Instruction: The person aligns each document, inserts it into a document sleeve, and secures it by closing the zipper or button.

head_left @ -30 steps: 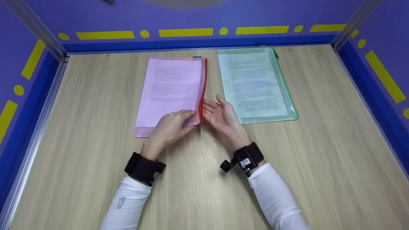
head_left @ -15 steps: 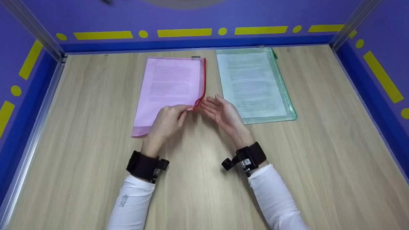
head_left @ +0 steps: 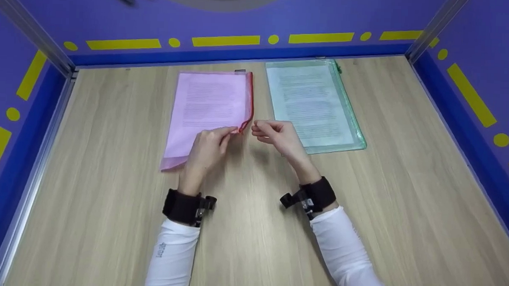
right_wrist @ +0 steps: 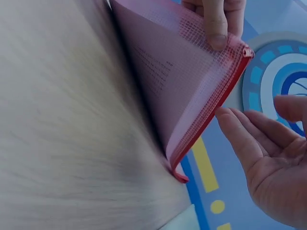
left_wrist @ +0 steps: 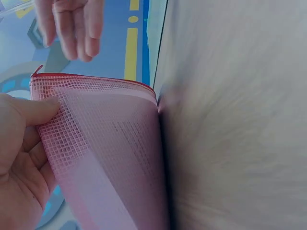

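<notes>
A pink mesh zip pouch (head_left: pixel 211 99) with printed paper inside lies on the table, its near right corner bent up. My left hand (head_left: pixel 207 147) pinches that raised corner between thumb and fingers, beside the red zipper (right_wrist: pixel 211 112). At the corner the red zipper slider (right_wrist: pixel 247 51) shows in the right wrist view. My right hand (head_left: pixel 280 137) hovers just right of the zipper, fingers loosely bent and holding nothing. In the right wrist view its fingertips (right_wrist: pixel 224 115) are close to the zipper edge.
A green zip pouch (head_left: pixel 315 103) with printed paper lies to the right, partly behind my right hand. The wooden table (head_left: pixel 110 155) is bounded by a blue-purple back wall (head_left: pixel 225 19) and side walls.
My left hand has lifted the pink pouch's near right corner and folded it up and inward. My right hand has shifted slightly, its thumb and fingers drawing nearer together.
</notes>
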A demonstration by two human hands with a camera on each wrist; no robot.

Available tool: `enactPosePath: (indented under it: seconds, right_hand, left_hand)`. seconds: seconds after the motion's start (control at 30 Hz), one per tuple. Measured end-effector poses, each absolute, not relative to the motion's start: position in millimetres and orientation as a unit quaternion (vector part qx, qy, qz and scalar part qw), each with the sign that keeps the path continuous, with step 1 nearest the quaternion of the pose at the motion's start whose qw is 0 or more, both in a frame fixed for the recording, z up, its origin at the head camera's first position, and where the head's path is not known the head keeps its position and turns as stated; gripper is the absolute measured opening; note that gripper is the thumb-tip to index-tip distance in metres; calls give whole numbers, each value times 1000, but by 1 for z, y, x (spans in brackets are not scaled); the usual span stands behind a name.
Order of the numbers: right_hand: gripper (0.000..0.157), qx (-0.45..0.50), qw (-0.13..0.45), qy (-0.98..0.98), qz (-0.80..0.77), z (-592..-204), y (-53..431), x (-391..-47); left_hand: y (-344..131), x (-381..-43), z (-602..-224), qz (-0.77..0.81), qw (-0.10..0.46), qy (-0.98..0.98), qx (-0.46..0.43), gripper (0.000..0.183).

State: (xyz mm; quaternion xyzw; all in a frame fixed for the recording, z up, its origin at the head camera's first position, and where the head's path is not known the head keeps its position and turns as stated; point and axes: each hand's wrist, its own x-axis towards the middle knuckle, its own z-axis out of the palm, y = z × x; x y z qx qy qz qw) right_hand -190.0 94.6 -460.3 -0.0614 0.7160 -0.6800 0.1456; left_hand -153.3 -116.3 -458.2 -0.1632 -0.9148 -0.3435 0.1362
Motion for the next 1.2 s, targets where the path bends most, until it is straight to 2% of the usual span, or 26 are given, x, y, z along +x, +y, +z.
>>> enactPosePath:
  seconds: [0.2, 0.33, 0.5, 1.03, 1.2]
  right_hand:
    - [33, -161, 91, 805, -564, -453, 89, -181]
    - [30, -192, 54, 837, -509, -452, 84, -176]
    - [29, -198, 20, 860, -469, -455, 80, -173]
    - [17, -246, -104, 884, -384, -458, 71, -164]
    - [15, -263, -122, 885, -365, -458, 72, -164]
  left_hand:
    - [-115, -154, -456, -324, 147, -919, -171, 22]
    - [-112, -153, -459, -315, 138, -922, -175, 23]
    - [-109, -151, -462, -300, 123, -928, -181, 24]
    - [-110, -150, -463, -293, 124, -931, -178, 23]
    - [-109, -149, -463, -295, 121, -932, -174, 23]
